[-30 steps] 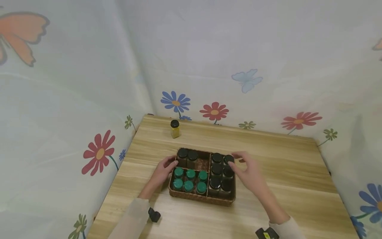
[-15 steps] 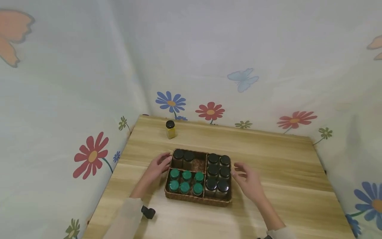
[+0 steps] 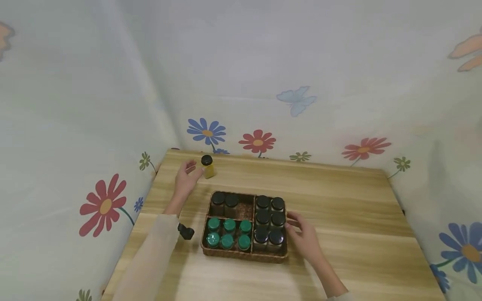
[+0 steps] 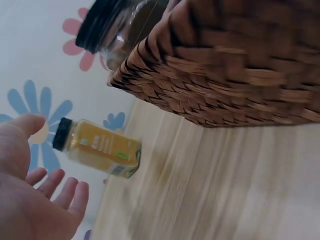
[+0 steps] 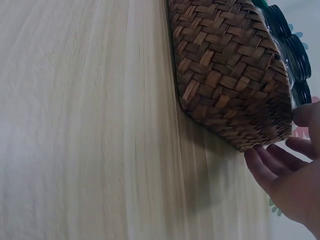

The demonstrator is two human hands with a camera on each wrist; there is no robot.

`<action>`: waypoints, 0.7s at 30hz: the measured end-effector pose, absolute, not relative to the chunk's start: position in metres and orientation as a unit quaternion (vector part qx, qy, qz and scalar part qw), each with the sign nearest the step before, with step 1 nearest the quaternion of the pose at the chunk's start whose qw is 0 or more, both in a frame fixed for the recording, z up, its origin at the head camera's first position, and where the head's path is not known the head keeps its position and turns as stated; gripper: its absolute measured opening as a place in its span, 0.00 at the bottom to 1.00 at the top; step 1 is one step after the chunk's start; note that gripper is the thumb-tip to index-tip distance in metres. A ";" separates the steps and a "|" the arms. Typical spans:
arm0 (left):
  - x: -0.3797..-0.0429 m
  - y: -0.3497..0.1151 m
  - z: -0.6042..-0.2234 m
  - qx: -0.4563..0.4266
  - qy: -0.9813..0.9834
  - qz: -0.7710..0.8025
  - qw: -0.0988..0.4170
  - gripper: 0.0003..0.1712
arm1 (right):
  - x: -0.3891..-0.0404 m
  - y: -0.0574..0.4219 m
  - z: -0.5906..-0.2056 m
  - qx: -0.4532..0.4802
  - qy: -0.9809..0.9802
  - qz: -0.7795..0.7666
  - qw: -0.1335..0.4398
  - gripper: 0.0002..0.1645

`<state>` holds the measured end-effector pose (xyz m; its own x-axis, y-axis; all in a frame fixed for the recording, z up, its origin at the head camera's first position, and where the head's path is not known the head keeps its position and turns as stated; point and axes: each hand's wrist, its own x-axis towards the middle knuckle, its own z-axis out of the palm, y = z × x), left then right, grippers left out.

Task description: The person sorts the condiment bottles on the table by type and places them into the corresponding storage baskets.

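A square glass jar of yellow powder with a black lid (image 3: 208, 170) stands at the back left of the table. My left hand (image 3: 185, 179) is just left of it, thumb and fingers spread. In the left wrist view a gap shows between that hand (image 4: 30, 195) and the jar (image 4: 102, 149). A woven brown basket (image 3: 244, 256) sits in front, divided into three compartments. My right hand (image 3: 306, 239) is at its right side; in the right wrist view the fingertips (image 5: 252, 152) appear to touch the basket's woven wall (image 5: 225, 70), without curling round it.
Several black-lidded jars (image 3: 276, 236) fill the basket's right compartment. Several green-lidded jars (image 3: 227, 241) stand front left, and two black-lidded jars (image 3: 218, 198) back left, beside a gap. A flower-printed cloth (image 3: 241, 83) hangs behind the wooden table (image 3: 350, 200).
My left hand has left the basket's left side and reached forward to the yellow jar. The right hand has come down from the back right jar to the basket's right side.
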<state>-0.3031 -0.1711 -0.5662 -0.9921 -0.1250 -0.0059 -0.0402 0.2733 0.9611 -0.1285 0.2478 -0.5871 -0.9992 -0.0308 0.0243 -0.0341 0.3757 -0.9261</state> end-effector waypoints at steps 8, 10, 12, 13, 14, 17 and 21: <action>-0.332 -0.159 -0.585 0.061 -0.805 -0.590 0.016 0.47 | -0.124 0.242 -0.596 -0.004 -0.802 0.598 -0.010 0.27; -0.335 -0.158 -0.590 0.067 -0.808 -0.585 0.016 0.45 | -0.125 0.240 -0.598 -0.006 -0.802 0.597 -0.010 0.27; -0.337 -0.158 -0.594 0.071 -0.812 -0.579 0.025 0.43 | -0.126 0.239 -0.600 -0.002 -0.804 0.595 -0.013 0.27; -0.338 -0.157 -0.595 0.073 -0.814 -0.576 0.030 0.42 | -0.126 0.239 -0.601 -0.001 -0.804 0.594 -0.016 0.27; -0.338 -0.157 -0.596 0.074 -0.816 -0.572 0.036 0.41 | -0.127 0.239 -0.602 -0.001 -0.805 0.593 -0.019 0.27; -0.339 -0.156 -0.595 0.070 -0.826 -0.558 0.050 0.39 | -0.127 0.238 -0.603 -0.006 -0.805 0.593 -0.030 0.27; -0.342 -0.151 -0.593 0.051 -0.841 -0.536 0.052 0.38 | -0.127 0.240 -0.603 -0.017 -0.804 0.594 -0.029 0.27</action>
<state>-0.3416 -0.1507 -0.5935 -0.9894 -0.1418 0.0318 -0.0312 0.4210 0.9065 -0.1265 0.2401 -0.6033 -0.9977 -0.0064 -0.0674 0.0626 0.2932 -0.9540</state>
